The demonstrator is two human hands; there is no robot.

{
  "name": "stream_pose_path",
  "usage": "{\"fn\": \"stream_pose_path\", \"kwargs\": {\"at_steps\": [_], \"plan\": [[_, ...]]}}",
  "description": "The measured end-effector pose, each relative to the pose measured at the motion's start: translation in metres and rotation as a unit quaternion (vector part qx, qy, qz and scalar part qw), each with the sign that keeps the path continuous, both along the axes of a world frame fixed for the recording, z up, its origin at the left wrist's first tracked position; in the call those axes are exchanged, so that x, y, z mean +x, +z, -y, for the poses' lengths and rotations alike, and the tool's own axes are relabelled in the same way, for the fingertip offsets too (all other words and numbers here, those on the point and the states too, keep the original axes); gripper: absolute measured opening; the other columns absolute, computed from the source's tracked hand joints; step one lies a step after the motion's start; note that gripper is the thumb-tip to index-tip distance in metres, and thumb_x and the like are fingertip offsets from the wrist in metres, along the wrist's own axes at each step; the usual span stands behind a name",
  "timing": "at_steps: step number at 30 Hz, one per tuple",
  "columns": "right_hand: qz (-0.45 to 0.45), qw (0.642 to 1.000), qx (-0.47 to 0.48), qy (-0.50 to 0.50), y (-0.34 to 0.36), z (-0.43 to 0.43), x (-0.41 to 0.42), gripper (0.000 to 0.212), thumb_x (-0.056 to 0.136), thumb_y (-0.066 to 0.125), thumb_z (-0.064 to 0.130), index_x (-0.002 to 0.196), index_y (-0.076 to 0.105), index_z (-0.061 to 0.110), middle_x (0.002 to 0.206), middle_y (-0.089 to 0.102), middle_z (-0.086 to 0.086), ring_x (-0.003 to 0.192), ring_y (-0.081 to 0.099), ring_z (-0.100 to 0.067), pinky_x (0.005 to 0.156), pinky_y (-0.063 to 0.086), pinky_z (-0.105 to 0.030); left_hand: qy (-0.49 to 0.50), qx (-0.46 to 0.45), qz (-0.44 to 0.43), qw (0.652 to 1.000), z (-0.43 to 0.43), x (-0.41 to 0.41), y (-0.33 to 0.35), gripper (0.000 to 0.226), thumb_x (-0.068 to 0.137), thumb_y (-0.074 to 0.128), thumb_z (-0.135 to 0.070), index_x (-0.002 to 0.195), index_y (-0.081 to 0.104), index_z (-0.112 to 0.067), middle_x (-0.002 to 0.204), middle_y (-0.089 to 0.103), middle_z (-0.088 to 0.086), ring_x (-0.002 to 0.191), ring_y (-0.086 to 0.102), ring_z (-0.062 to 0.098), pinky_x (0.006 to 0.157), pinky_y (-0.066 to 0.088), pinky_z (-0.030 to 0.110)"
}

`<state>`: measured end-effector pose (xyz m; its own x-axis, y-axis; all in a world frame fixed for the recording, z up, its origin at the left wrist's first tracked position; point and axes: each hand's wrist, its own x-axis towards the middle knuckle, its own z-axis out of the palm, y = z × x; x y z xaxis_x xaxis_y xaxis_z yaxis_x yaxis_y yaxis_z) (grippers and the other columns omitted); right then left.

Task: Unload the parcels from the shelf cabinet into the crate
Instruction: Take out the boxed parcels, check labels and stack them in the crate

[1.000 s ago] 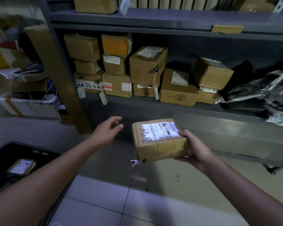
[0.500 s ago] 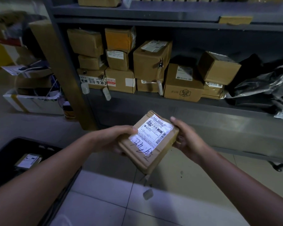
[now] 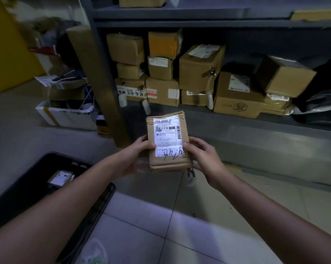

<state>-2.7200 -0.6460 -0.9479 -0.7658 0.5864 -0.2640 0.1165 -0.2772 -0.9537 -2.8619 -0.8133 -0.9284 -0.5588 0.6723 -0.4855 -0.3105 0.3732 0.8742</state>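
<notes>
- The parcel (image 3: 168, 141) is being held label-up in front of the shelf cabinet (image 3: 237, 128).
- The left hand (image 3: 140, 149) and right hand (image 3: 201, 153) are gripping its side edges.
- Step in hand: transfer (label apparently being checked).
- Next move: lowering it left into the crate (image 3: 37, 176).

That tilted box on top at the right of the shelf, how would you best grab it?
Probably by its left and right sides, from the front: the tilted box rests on a flatter parcel, with nothing on top of it.
</notes>
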Motion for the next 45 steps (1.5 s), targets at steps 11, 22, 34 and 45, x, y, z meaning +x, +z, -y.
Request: {"fn": "stream_pose_path", "kwargs": {"at_steps": [11,22,34,45], "plan": [[-0.021,0.994,0.085,0.064,0.008,0.049,-0.065,0.023,0.092,0.067,0.009,0.114,0.067,0.014,0.092,0.073,0.0,0.074,0.067,-0.002,0.064,0.052,-0.013,0.115,-0.011,-0.009,0.993,0.058,-0.04,0.021,0.028,0.097,0.059,-0.024,0.124,0.062,-0.018,0.112,0.074,0.006,0.081,0.074,0.024,0.062,0.059,0.034],[-0.009,0.969,0.157,0.189,0.022,0.122,-0.204,0.029,0.088,0.07,0.02,0.117,0.069,0.018,0.097,0.075,-0.001,0.092,0.071,-0.017,0.088,0.057,-0.039,0.241,0.021,-0.063,0.968,0.156,-0.12,0.027,0.027,0.096,0.061,-0.015,0.123,0.058,-0.015,0.091,0.077,0.006,0.069,0.074,0.02,0.056,0.06,0.037],[0.021,0.936,0.191,0.295,-0.061,0.224,-0.341,0.024,0.084,0.076,0.02,0.105,0.064,0.02,0.093,0.07,0.005,0.08,0.067,-0.012,0.067,0.053,-0.022,0.372,-0.001,-0.034,0.928,0.26,-0.207,-0.073,0.034,0.096,0.063,-0.017,0.129,0.054,-0.014,0.107,0.074,0.005,0.087,0.071,0.021,0.065,0.061,0.039],[0.058,0.896,0.214,0.385,-0.151,0.299,-0.431,0.026,0.084,0.072,0.014,0.109,0.068,0.01,0.1,0.073,-0.011,0.086,0.071,-0.024,0.08,0.059,-0.036,0.45,-0.041,0.006,0.892,0.332,-0.259,-0.166,0.035,0.094,0.064,-0.024,0.127,0.051,-0.018,0.108,0.068,0.002,0.092,0.067,0.022,0.068,0.059,0.04]]}}
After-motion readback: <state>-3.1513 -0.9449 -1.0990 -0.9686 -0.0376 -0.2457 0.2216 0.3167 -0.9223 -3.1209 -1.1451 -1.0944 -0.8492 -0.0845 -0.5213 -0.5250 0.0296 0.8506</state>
